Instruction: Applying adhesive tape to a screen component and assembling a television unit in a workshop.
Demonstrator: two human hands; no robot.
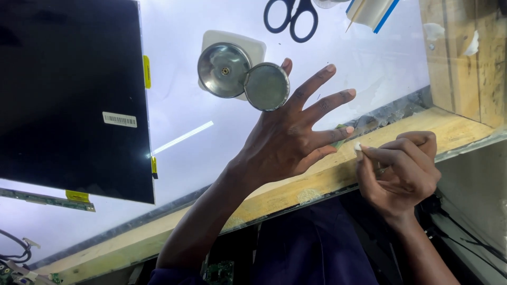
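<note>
Spreading left-hand fingers (322,100) wide, holding nothing, beside round grey metal lid (266,86); pinching small white scrap (358,147) in right-hand fingers (391,158).

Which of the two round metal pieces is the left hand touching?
The flat disc-like piece, the one on the right, under the left hand's thumb tip. The other piece is dished with a centre hub, sits further left and is untouched.
</note>
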